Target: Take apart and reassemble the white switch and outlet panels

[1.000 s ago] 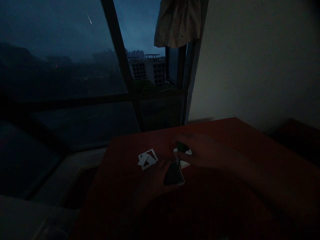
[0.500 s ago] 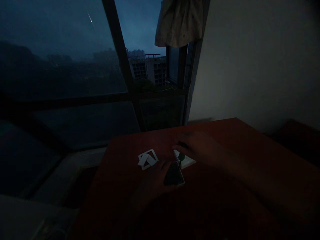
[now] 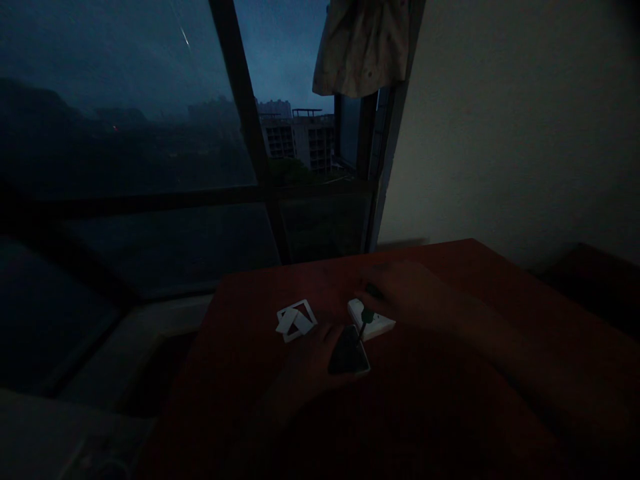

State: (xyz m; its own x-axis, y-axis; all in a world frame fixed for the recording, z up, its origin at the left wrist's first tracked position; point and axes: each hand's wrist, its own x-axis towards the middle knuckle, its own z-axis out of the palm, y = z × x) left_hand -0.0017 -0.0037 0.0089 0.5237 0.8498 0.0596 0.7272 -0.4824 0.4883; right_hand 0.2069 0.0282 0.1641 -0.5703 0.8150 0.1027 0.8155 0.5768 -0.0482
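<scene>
My left hand (image 3: pixel 313 357) is closed around a small squarish piece (image 3: pixel 349 353) with a dark face and a pale rim, perhaps a wall switch or socket seen from the back. In my right hand (image 3: pixel 400 290) is a screwdriver (image 3: pixel 367 315) with a green-and-black handle. Its shaft slants down to the top right edge of the dark-faced piece; whether the tip sits in a screw is too dark to see. Just behind the shaft, a white block-like piece (image 3: pixel 379 328) lies on the table, partly below my right hand.
A white square frame (image 3: pixel 309 308) with two small white plates (image 3: pixel 287 321) across it lies left on the reddish-brown table (image 3: pixel 450 267). Beyond the table stand a window (image 3: pixel 200 197) with a hanging curtain (image 3: pixel 363 53) and a pale wall (image 3: pixel 500 133). The room is very dim.
My right hand and the screwdriver have shifted slightly to the right, and the handle appears turned a little. My left hand keeps the dark-faced piece in nearly the same place.
</scene>
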